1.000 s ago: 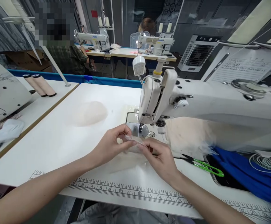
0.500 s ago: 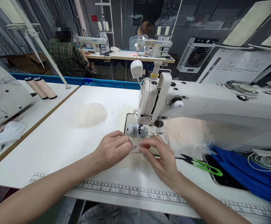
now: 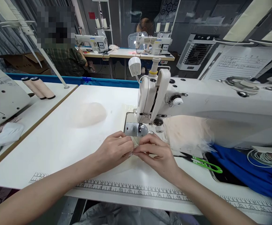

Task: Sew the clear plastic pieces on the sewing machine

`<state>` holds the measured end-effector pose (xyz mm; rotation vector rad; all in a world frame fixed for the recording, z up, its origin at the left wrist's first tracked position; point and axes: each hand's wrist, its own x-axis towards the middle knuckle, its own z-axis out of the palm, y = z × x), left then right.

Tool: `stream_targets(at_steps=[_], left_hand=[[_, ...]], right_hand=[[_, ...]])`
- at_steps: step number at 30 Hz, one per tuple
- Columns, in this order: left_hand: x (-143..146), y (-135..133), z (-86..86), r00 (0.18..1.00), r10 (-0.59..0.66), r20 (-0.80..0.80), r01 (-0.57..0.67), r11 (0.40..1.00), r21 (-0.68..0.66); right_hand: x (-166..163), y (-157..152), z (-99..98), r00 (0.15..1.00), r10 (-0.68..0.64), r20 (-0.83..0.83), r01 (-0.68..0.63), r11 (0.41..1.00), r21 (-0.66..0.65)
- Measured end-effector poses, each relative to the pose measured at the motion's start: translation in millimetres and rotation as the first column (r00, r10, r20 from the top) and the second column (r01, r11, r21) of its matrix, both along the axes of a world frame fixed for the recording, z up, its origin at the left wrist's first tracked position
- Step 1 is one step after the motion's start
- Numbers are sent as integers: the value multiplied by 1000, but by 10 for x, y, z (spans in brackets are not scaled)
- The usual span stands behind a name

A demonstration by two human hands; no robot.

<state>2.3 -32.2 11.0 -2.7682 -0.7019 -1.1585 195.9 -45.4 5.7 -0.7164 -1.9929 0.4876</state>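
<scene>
My left hand is closed in a pinch on a piece of thin sheer fabric in front of the needle plate. From the other side my right hand pinches the same fabric, its fingertips touching those of the left. Much of the fabric is see-through or hidden by the fingers. The white sewing machine stands just beyond, its metal needle plate right past my fingertips. Right of the needle, partly under the machine arm, lies a heap of pale peach sheer fabric.
Green-handled thread snips lie to the right, by a dark phone and blue cloth. A pale sheer piece lies left. Two thread cones rest on the neighbouring table. A person sits beyond.
My right fingers have closed in toward my left hand and now pinch the fabric, where before they were more spread. The view has shifted slightly.
</scene>
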Motion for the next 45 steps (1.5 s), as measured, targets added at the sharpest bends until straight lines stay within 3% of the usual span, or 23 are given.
stream_targets(at_steps=[3,8,10,12,15,17,21,26,28,29,30,32,35,37,40,43,45], left_hand=[[-16,15,-15,1000,-2,2,2,1000,8],[-49,40,-11,999,31,6,-31,999,18],[-49,37,-8,999,38,12,-39,999,20],[-40,27,-8,999,41,21,-41,999,3],[-19,10,-8,997,70,39,-67,996,-58],[-2,0,-5,992,118,43,-114,989,-95],[30,-26,15,986,164,14,-160,976,-148],[-86,-73,170,976,171,-139,-201,947,-251],[-278,-109,277,968,180,-176,-239,878,-415],[-409,-136,322,972,166,-168,-232,807,-543],[-558,-170,354,980,145,-136,-199,703,-682],[-881,-253,364,997,79,22,-15,436,-900],[-1317,-383,261,954,175,242,211,180,-961],[-1532,-434,173,897,286,337,320,105,-941],[-1746,-386,116,797,452,400,377,144,-915],[-1881,-177,164,723,550,418,321,268,-908],[-1940,-8,208,692,557,460,298,360,-884]], right_hand=[[43,-11,43,999,54,1,-53,996,-67],[184,-42,168,961,275,40,-259,939,-226],[195,-53,184,980,198,30,-191,970,-147],[155,-69,170,995,45,88,-48,999,24],[40,-106,135,964,-105,245,72,987,142],[-34,-127,143,954,-122,275,106,992,75],[-138,-125,286,969,-34,244,75,984,-162],[-255,-78,473,986,20,168,24,968,-251],[-301,-72,497,990,32,141,11,956,-292],[-325,-71,501,991,36,127,7,948,-319],[-351,-71,502,993,36,112,5,937,-349],[-419,-65,499,997,32,71,1,906,-423],[-581,-17,489,999,34,12,-22,837,-547],[-726,46,474,999,51,-19,-51,771,-635],[-959,172,435,986,71,-154,-159,701,-696],[-1156,306,395,952,97,-289,-272,701,-659],[-1245,386,378,953,144,-268,-285,730,-621]])
